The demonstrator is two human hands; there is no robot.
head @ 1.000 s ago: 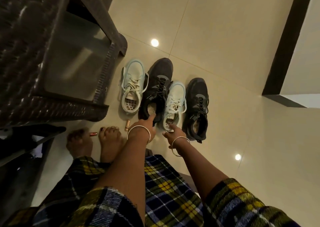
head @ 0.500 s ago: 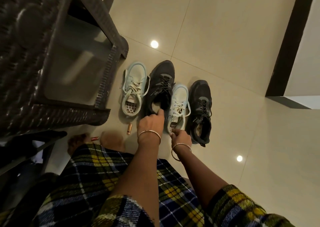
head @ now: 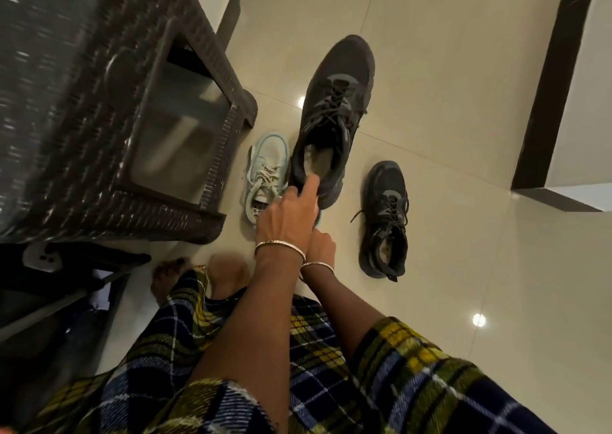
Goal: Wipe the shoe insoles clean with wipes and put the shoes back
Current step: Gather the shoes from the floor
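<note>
Dark wicker stool [head: 99, 135] crowds the left, a pale sneaker [head: 268, 168] just beside it on the floor [head: 463, 135]. The left hand [head: 288, 215] grips the heel of the airborne black sneaker [head: 334, 109]. Whether the half-hidden right hand [head: 321, 245] holds anything I cannot tell, and a second black sneaker [head: 384, 218] lies apart.

Black shoe [head: 334, 102]; mint shoe [head: 270, 155]; yellow-blue plaid cloth [head: 185, 351]; cream floor [head: 463, 268]

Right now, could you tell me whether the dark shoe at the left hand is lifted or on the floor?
Lifted: the left hand grips the dark shoe by the heel; it overlaps the white shoe.
</note>
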